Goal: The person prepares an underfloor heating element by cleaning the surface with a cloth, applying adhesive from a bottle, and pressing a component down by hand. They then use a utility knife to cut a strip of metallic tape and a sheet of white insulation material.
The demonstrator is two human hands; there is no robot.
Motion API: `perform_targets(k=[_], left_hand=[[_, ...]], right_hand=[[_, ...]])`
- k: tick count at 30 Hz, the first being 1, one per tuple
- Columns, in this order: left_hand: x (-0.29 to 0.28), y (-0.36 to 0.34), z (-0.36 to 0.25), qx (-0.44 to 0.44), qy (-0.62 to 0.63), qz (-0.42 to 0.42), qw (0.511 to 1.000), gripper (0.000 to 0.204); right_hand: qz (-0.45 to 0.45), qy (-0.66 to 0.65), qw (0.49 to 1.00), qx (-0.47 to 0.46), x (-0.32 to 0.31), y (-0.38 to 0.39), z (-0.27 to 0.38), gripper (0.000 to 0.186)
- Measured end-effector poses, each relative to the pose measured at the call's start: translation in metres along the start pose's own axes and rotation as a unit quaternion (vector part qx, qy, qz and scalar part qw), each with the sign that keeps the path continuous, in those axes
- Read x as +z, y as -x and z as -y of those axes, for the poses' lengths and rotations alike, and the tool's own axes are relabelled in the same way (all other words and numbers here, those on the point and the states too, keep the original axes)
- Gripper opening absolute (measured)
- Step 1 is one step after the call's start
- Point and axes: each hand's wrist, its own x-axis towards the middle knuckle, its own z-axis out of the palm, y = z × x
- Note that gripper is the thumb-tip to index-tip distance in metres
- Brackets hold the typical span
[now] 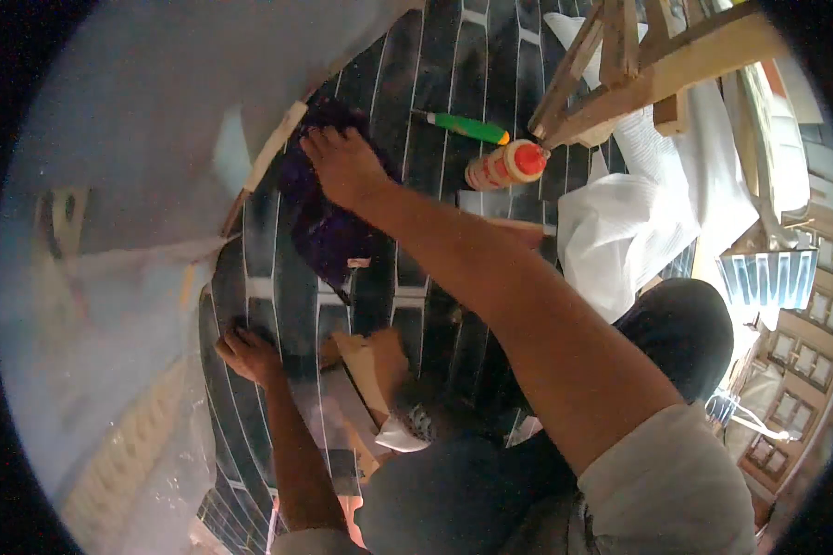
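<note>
My right hand rests with fingers apart on a crumpled dark purple cloth at the upper middle, lying on the dark tiled surface. My left hand touches the tiles lower left, fingers bent and apart, near their edge beside pale translucent sheeting. Right of the cloth lie a green screwdriver-like tool with a yellow end and a cream bottle with a red cap. A thin wooden strip runs along the edge left of the cloth.
A wooden frame stands at upper right over white fabric. My bent knee is at lower right. Cardboard pieces lie between my arms. Wooden panels show at the far right.
</note>
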Motion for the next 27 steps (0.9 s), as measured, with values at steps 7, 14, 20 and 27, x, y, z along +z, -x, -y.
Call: perform_targets(k=[7, 14, 20, 27], left_hand=[[0.002, -0.005, -0.004, -0.028, 0.066, -0.025, 0.997, 0.023], [0.02, -0.007, 0.027, 0.03, 0.047, -0.06, 0.997, 0.025], [0.009, -0.006, 0.013, 0.066, -0.029, 0.03, 0.997, 0.027], [0.024, 0.004, 0.034, 0.049, -0.082, -0.017, 0.995, 0.028]], right_hand=[[0.027, 0.066, 0.995, 0.071, 0.001, -0.083, -0.079, 0.05], [-0.026, -0.013, 0.997, 0.065, -0.006, -0.047, -0.005, 0.051], [-0.057, 0.052, 0.997, -0.009, -0.004, -0.037, -0.035, 0.054], [0.007, 0.049, 0.999, 0.022, -0.01, -0.031, -0.002, 0.054]])
